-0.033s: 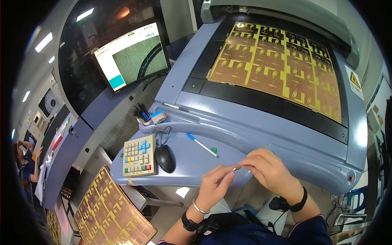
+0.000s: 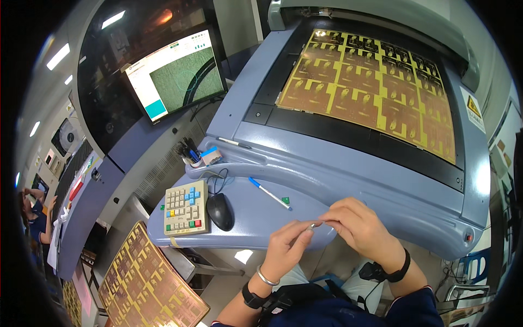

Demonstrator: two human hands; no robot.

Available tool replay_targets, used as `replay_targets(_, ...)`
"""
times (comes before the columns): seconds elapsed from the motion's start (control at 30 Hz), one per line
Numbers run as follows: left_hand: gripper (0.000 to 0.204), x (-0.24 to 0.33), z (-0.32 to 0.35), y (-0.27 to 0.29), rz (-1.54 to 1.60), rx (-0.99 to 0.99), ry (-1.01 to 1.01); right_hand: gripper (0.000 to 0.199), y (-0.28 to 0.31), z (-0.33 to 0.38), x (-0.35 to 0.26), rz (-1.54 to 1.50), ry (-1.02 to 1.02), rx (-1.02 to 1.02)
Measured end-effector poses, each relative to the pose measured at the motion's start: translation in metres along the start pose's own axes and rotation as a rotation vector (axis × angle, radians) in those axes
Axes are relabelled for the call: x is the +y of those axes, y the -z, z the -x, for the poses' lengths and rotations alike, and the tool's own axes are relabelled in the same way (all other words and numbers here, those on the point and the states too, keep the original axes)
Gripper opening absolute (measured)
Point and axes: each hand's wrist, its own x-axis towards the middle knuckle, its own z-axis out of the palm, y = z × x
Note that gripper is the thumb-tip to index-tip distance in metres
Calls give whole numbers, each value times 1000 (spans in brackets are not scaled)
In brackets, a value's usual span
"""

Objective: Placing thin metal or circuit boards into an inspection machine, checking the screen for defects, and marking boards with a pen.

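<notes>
Mouse (image 2: 220, 211) lies between keypad (image 2: 186, 207) and pen (image 2: 269, 193).

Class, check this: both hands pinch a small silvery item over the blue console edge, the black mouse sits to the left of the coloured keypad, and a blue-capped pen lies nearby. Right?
Not quite. In the head view the black mouse sits to the right of the coloured keypad, not the left. The rest stands: the left hand and right hand pinch a small silvery item over the blue console edge, and the blue-capped pen lies nearby.

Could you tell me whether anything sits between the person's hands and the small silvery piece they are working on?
Nothing visible does. The left hand and right hand both pinch the small silvery piece directly between their fingertips. The pen and mouse lie off to the left.
</notes>
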Motion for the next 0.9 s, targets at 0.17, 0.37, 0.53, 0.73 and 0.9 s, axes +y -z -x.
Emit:
replay_targets(0.17, 23, 4, 1, 3, 86, -55, 108, 19, 3, -4, 1, -2, 26, -14)
replay_targets(0.37, 23, 3, -3, 7, 88, -92, 121, 17, 3, -9, 1, 41, 43, -13)
replay_targets(0.53, 23, 3, -3, 7, 97, -75, 108, 16, 4, -10, -2, 80, 62, -41)
replay_targets(0.73, 22, 5, -5, 6, -44, -48, -3, 17, 11, -8, -9, 229, 124, -114)
replay_targets(0.9, 21, 4, -5, 9, -172, -54, -62, 17, 11, -8, -16, 299, 116, -155)
